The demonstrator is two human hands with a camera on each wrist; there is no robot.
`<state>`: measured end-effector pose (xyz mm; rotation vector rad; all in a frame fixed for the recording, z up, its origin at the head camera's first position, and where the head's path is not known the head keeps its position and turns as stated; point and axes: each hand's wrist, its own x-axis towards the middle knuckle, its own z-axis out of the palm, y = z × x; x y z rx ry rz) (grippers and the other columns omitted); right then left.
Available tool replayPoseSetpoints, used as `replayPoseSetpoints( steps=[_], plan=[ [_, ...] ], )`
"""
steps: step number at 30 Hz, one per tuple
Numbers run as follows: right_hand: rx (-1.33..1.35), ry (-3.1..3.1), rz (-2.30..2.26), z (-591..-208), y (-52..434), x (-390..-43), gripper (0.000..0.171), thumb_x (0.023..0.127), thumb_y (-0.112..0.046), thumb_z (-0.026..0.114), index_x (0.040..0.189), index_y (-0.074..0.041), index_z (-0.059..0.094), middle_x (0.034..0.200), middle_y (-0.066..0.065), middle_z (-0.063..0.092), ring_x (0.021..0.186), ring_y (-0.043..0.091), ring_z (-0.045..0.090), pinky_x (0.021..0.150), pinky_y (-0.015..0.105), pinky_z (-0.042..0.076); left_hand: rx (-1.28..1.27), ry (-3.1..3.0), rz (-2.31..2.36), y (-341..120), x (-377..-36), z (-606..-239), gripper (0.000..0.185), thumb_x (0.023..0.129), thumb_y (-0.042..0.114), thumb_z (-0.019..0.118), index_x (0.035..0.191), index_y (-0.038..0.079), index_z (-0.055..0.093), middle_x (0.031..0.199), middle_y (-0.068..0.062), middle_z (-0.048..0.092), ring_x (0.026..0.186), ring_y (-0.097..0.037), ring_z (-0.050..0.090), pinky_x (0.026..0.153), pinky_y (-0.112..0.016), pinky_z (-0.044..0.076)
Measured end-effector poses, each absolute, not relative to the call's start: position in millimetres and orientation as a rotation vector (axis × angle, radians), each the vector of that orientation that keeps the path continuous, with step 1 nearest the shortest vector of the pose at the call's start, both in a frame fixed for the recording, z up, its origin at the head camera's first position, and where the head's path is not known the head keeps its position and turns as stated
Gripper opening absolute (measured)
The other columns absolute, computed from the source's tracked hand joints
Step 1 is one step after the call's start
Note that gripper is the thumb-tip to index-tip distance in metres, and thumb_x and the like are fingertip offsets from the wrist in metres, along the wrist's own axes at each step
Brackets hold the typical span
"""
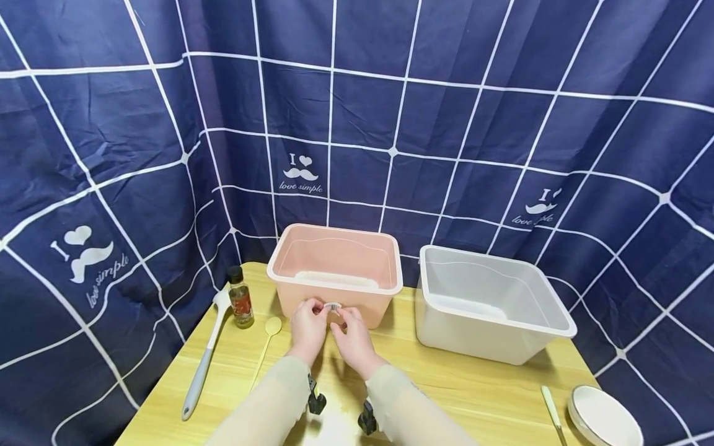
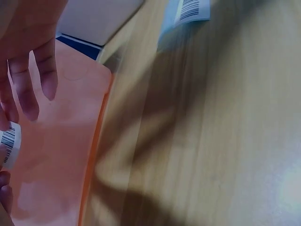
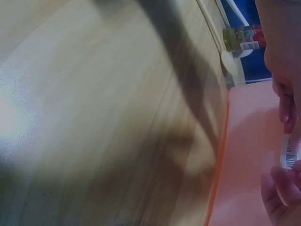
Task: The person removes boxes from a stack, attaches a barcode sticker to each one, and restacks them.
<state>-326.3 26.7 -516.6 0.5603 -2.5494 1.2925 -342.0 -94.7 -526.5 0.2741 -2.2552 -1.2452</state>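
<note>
A small white barcode label (image 1: pixel 333 306) is up against the front wall of the pink plastic bin (image 1: pixel 334 296), just below its rim. My left hand (image 1: pixel 308 331) pinches the label's left end, and my right hand (image 1: pixel 355 342) pinches its right end. In the left wrist view the printed bars of the barcode label (image 2: pixel 9 141) show between the fingertips. The right wrist view has the same barcode label (image 3: pixel 290 153) at its right edge, partly covered by fingers. Inside, the pink bin holds nothing visible.
Right of the pink bin stands a grey-white bin (image 1: pixel 474 331). To the left are a spice bottle (image 1: pixel 242 303), a long-handled grey and white utensil (image 1: pixel 206 362) and a yellow spoon (image 1: pixel 273 326). A green-handled utensil (image 1: pixel 551 406), a white bowl (image 1: pixel 605 418) and a light-blue barcoded piece (image 2: pixel 186 14) also lie on the table.
</note>
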Motion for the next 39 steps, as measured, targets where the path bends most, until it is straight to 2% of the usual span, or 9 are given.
replayPoseSetpoints(
  steps=[8,25,39],
  plan=[
    [0.549,-2.579,1.308,-516.7,23.4,-327.1,0.036,0.094,-0.003,0.061,0.128,0.008,0.059,0.117,0.017,0.055,0.088,0.024,0.059,0.080,0.039,0.052,0.295,-2.245,-1.237,-93.2,-344.6,-526.5,0.015,0.083,0.018,0.081,0.076,0.012,0.069,0.080,0.001,0.061,0.076,-0.021,0.059,0.072,-0.039,0.046],
    [0.514,-2.552,1.349,-516.9,22.2,-329.8,0.036,0.092,0.000,0.061,0.127,0.010,0.059,0.118,0.017,0.054,0.081,0.018,0.056,0.076,0.033,0.050,0.315,-2.239,-1.259,-93.0,-344.9,-522.2,0.013,0.083,0.017,0.079,0.078,0.009,0.070,0.080,-0.002,0.063,0.077,-0.024,0.060,0.074,-0.042,0.046],
    [0.483,-2.586,1.391,-516.6,21.4,-330.0,0.039,0.094,-0.003,0.059,0.131,0.009,0.056,0.120,0.019,0.053,0.085,0.018,0.054,0.078,0.035,0.049,0.370,-2.271,-1.220,-96.4,-346.0,-525.1,0.015,0.083,0.025,0.079,0.077,0.015,0.069,0.080,0.000,0.062,0.079,-0.026,0.060,0.081,-0.044,0.042]
  ],
)
